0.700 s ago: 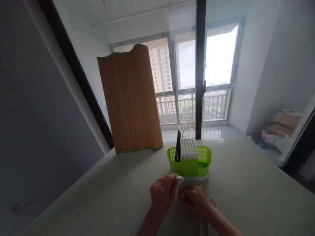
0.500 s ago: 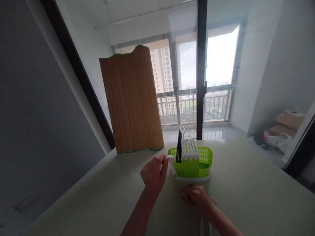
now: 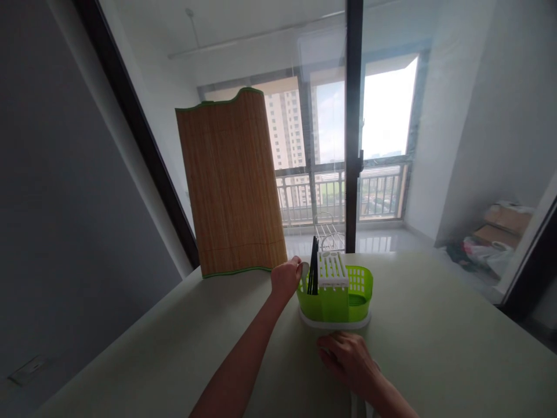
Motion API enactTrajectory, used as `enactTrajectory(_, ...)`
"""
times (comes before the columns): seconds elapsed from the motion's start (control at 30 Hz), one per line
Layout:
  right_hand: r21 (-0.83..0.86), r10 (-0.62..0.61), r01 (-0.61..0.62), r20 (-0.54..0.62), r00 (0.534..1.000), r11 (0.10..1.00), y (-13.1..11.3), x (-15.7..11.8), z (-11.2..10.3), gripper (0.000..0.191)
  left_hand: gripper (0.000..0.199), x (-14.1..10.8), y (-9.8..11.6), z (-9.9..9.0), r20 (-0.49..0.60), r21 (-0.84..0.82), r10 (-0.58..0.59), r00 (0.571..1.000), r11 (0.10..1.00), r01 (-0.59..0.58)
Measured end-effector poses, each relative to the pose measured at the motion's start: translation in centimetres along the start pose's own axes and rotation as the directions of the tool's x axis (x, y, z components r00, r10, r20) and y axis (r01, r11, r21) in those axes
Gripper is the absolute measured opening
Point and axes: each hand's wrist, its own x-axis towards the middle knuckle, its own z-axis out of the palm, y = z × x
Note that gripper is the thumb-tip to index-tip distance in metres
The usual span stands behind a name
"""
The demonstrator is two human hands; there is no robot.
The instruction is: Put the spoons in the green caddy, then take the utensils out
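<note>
Head view, looking forward and down: the left hand (image 3: 286, 277) is stretched out to the middle of the frame, fingers curled around a white spoon (image 3: 304, 270) whose pale end shows just at the left rim of the green caddy (image 3: 335, 297). Spoon and rim look close enough to touch, though I cannot tell if the spoon is already inside the compartment. The caddy sits on a white tray base at frame centre, on the pale table (image 3: 435, 348). Black chopsticks (image 3: 313, 273) stand upright in its left compartment, and a white slotted insert (image 3: 333, 270) sits in the middle.

Lower down, just right of centre, the right hand (image 3: 348, 357) lies on the table just in front of the caddy, fingers loosely bent and palm down; whether it holds anything underneath cannot be told.

A tall bamboo mat (image 3: 230, 186) stands upright at the far edge of the table, left of the caddy. Behind it, a glass door with a dark frame (image 3: 353, 116) opens onto a balcony railing.
</note>
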Motion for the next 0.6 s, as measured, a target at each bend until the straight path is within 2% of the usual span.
enactTrajectory(0.13, -0.013, 0.006, -0.006, -0.011, 1.0, 1.0, 0.4, 0.0, 0.1, 0.021, 0.026, 0.3, -0.2, 0.9, 0.027, -0.023, -0.034, 0.999, 0.999, 0.034)
enactTrajectory(0.23, 0.008, 0.043, -0.042, -0.056, 0.998, 0.999, 0.7, 0.0, 0.0, 0.022, 0.028, 0.4, 0.0, 0.5, 0.044, -0.042, -0.041, 0.998, 0.998, 0.043)
enactTrajectory(0.3, 0.054, 0.102, -0.097, -0.109, 0.989, 0.994, 1.1, 0.1, -0.3, 0.021, 0.03, -0.1, 0.3, -0.1, 0.009, -0.078, -0.05, 0.999, 0.996, 0.05)
enactTrajectory(0.43, 0.18, 0.293, -0.256, -0.224, 0.929, 0.95, 2.4, 0.3, -0.9, 0.024, 0.025, -3.7, 1.4, -0.7, -0.08, -0.209, -0.065, 0.995, 0.977, 0.047)
enactTrajectory(0.5, 0.268, 0.385, -0.317, -0.26, 0.886, 0.91, 3.0, 0.4, -1.2, 0.027, 0.022, -6.4, 2.3, -0.2, -0.026, -0.278, -0.017, 1.0, 0.961, 0.009)
enactTrajectory(0.6, 0.331, 0.453, -0.357, -0.284, 0.845, 0.873, 3.7, 0.3, -1.4, 0.03, 0.02, -10.2, 3.9, 1.4, 0.13, -0.38, 0.081, 0.988, 0.924, -0.026)
